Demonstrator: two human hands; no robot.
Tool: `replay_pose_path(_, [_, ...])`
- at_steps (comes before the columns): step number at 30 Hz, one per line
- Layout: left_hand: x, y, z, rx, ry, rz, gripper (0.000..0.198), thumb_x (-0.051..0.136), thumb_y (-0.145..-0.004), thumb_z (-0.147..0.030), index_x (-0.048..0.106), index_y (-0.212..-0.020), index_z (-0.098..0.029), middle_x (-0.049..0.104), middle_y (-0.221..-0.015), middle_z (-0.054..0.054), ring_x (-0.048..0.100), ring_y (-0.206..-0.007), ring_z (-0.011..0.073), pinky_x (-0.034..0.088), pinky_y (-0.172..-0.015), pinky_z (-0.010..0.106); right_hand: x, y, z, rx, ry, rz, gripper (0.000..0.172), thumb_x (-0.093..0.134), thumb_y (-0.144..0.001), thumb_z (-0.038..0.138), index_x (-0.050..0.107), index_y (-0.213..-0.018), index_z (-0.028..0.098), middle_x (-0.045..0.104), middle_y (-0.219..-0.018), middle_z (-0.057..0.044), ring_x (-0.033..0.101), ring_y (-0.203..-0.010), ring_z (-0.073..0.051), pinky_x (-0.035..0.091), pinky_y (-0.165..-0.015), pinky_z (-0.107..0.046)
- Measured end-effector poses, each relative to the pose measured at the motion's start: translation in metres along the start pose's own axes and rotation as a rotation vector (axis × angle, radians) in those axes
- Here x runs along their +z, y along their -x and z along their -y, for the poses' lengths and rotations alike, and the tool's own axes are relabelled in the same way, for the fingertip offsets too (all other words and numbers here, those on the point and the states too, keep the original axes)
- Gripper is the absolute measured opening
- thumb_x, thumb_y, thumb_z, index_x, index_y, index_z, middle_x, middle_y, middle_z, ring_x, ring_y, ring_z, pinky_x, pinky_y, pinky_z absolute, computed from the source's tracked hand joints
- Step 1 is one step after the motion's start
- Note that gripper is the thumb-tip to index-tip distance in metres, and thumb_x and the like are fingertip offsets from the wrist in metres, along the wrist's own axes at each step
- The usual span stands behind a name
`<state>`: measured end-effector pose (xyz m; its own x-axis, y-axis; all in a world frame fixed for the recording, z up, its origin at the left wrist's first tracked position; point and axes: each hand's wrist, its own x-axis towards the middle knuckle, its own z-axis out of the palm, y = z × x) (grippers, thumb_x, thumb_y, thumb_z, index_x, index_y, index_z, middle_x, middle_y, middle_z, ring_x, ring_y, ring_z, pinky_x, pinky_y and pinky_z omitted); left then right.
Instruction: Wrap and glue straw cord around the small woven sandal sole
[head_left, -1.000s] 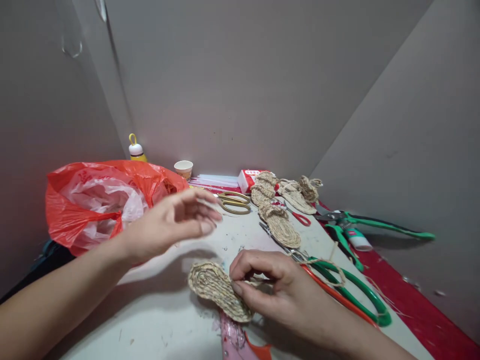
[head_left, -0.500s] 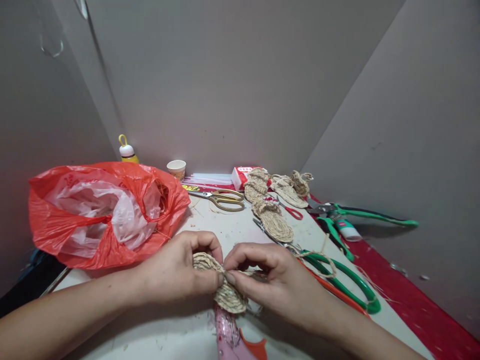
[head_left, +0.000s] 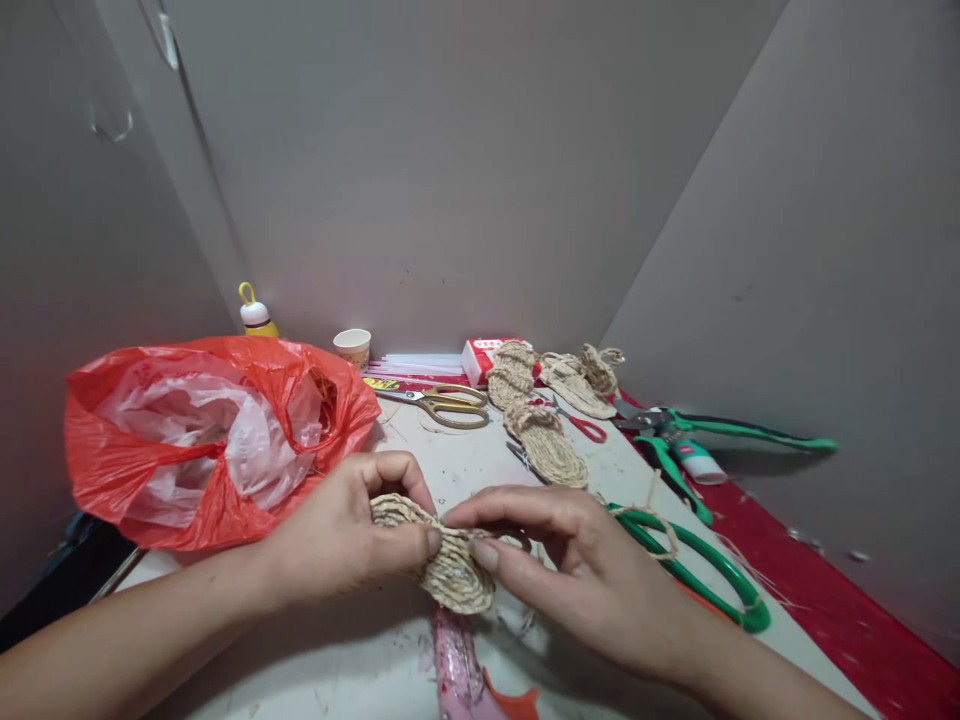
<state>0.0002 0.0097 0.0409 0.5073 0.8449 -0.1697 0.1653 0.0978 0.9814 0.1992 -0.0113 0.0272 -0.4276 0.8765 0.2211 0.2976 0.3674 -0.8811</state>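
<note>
A small woven straw sole (head_left: 442,562) is held over the white tabletop (head_left: 330,670) near its front. My left hand (head_left: 352,535) is closed on the sole's left end, thumb on top. My right hand (head_left: 570,560) pinches the sole's right side with thumb and forefinger, where a thin straw cord loops out. A pink object (head_left: 457,675) lies just below the sole.
A red plastic bag (head_left: 202,430) fills the left side. Gold scissors (head_left: 442,402), small straw sandals (head_left: 544,440), red-handled scissors (head_left: 581,425), green-handled shears (head_left: 690,570) and green pruners (head_left: 712,432) lie behind and to the right. A paper cup (head_left: 352,346) and yellow bottle (head_left: 255,312) stand by the wall.
My left hand came down from mid-air and took hold of the sole's left end. The sole was lifted slightly and turned between both hands.
</note>
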Motion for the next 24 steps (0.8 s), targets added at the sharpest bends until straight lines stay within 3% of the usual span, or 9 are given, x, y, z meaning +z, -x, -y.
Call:
replay_pose_path(6, [-0.002,0.002,-0.004,0.020,-0.026,-0.029,0.015,0.069,-0.065,-0.019,0.055,-0.072,-0.016,0.051,-0.056,-0.006,0.041,-0.052,0.0075,0.032,-0.049,0.020,0.004,0.003,-0.006,0.007,-0.088,-0.075,0.010,0.060,-0.082,0.014,0.067,-0.087,0.020,0.072,-0.081,0.001,0.067,-0.073,-0.012,0.051,-0.065,-0.019])
replay_pose_path(12, [-0.004,0.007,-0.013,0.123,-0.097,-0.086,0.014,0.069,-0.066,-0.019,0.056,-0.070,-0.017,0.052,-0.060,-0.006,0.043,-0.053,0.0072,0.035,-0.050,0.019,0.000,0.001,-0.010,-0.035,0.022,-0.122,0.014,0.055,-0.083,0.015,0.068,-0.087,0.020,0.071,-0.080,-0.002,0.066,-0.076,-0.015,0.052,-0.069,-0.026])
replay_pose_path(16, [-0.013,0.002,-0.016,0.180,-0.165,-0.162,0.011,0.067,-0.067,-0.015,0.057,-0.069,-0.017,0.056,-0.063,-0.004,0.049,-0.056,0.0090,0.039,-0.053,0.021,-0.007,0.003,-0.011,-0.088,0.117,-0.327,0.025,0.058,-0.085,0.023,0.063,-0.110,0.026,0.069,-0.108,-0.005,0.065,-0.099,-0.021,0.050,-0.086,-0.035])
replay_pose_path(19, [-0.026,-0.011,-0.010,0.215,-0.247,-0.296,0.011,0.065,-0.066,-0.011,0.056,-0.068,-0.017,0.057,-0.064,-0.004,0.052,-0.059,0.0096,0.040,-0.054,0.021,-0.014,0.011,-0.004,-0.182,0.261,-0.464,0.017,0.058,-0.088,0.021,0.060,-0.101,0.031,0.068,-0.101,-0.001,0.064,-0.096,-0.019,0.049,-0.085,-0.032])
replay_pose_path(21, [-0.035,-0.022,-0.003,0.198,-0.231,-0.321,0.012,0.063,-0.066,-0.010,0.054,-0.069,-0.017,0.058,-0.063,-0.004,0.054,-0.059,0.0100,0.042,-0.055,0.021,-0.016,0.020,0.002,-0.194,0.367,-0.386,0.013,0.058,-0.087,0.018,0.058,-0.091,0.030,0.068,-0.086,0.001,0.065,-0.082,-0.018,0.050,-0.074,-0.029])
replay_pose_path(24, [-0.044,-0.032,0.007,0.178,-0.163,-0.310,0.013,0.063,-0.066,-0.010,0.053,-0.070,-0.017,0.057,-0.060,-0.005,0.052,-0.053,0.0085,0.041,-0.052,0.021,-0.008,0.040,0.003,-0.105,0.508,-0.024,0.018,0.070,-0.076,0.021,0.060,-0.088,0.029,0.069,-0.074,0.001,0.063,-0.063,-0.017,0.049,-0.057,-0.028])
